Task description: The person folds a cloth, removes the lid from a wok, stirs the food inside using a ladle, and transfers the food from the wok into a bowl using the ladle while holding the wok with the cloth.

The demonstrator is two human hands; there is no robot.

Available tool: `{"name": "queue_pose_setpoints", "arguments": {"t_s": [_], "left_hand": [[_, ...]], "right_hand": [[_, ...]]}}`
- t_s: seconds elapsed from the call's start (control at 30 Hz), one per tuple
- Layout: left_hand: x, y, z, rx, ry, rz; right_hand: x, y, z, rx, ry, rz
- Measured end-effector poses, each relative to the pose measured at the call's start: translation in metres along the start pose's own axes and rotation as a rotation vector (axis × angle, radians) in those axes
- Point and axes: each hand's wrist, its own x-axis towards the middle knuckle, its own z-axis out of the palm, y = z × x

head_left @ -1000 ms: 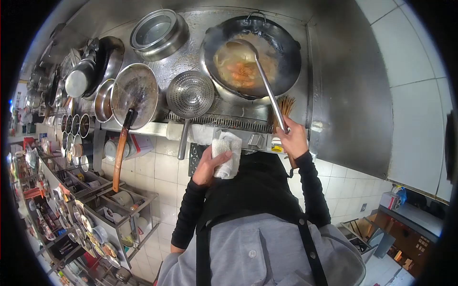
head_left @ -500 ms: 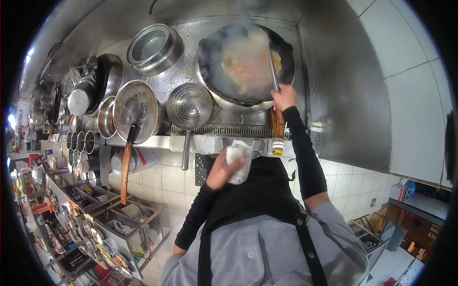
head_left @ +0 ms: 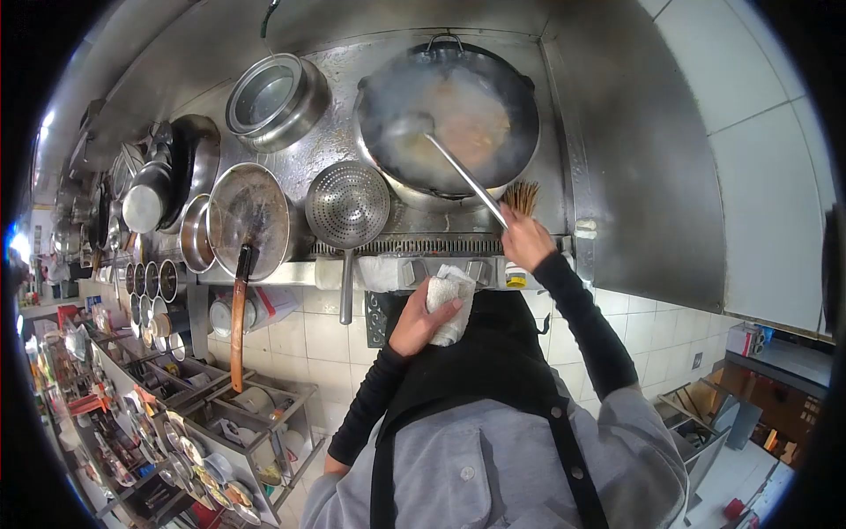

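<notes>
My right hand (head_left: pixel 527 240) is closed around the handle of a long metal ladle (head_left: pixel 464 172). The ladle slants up and left, with its head in the near-left part of a large dark wok (head_left: pixel 522 132). Reddish-yellow food (head_left: pixel 476 123) lies in the wok, blurred by steam. My left hand (head_left: pixel 421 322) grips a folded white cloth (head_left: pixel 452 304) in front of my apron, just below the stove edge. A bamboo brush (head_left: pixel 522 198) stands beside the wok near my right hand, above a small yellow-labelled container (head_left: pixel 515 275).
A perforated skimmer (head_left: pixel 348 204) rests left of the wok. Farther left are a wooden-handled strainer (head_left: pixel 249 212) and a steel pot (head_left: pixel 304 110). A metal wall (head_left: pixel 652 176) bounds the right side. Shelves with stacked dishes (head_left: pixel 198 458) stand at lower left.
My right hand has pulled the ladle back toward me, and its head has shifted from the wok's far side to the near left. My left hand still holds the cloth.
</notes>
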Motion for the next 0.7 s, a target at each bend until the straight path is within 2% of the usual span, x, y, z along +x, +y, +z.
{"name": "queue_pose_setpoints", "arguments": {"t_s": [0.1,0.2,0.3,0.33,0.43,0.53,0.7], "left_hand": [[0.002,0.002,-0.001,0.008,-0.002,0.010],[0.000,0.003,-0.001,-0.032,0.016,-0.002],[-0.001,0.007,0.001,-0.082,0.008,-0.023],[0.000,0.006,0.001,-0.076,0.001,-0.020],[0.001,0.001,0.000,-0.049,-0.013,-0.017],[0.000,0.002,0.001,-0.046,-0.022,-0.023],[-0.007,0.004,0.001,-0.095,0.002,-0.010]], "right_hand": [[-0.048,-0.009,-0.029,0.038,0.052,0.004],[-0.068,-0.021,-0.044,0.238,0.237,-0.018],[-0.051,-0.015,-0.042,0.206,0.267,0.242],[-0.039,-0.004,-0.031,0.210,0.374,0.238],[0.001,0.017,-0.026,0.136,0.345,0.318],[0.029,0.014,-0.023,0.554,0.207,0.480],[0.042,0.031,0.004,1.472,-0.111,0.530]]}}
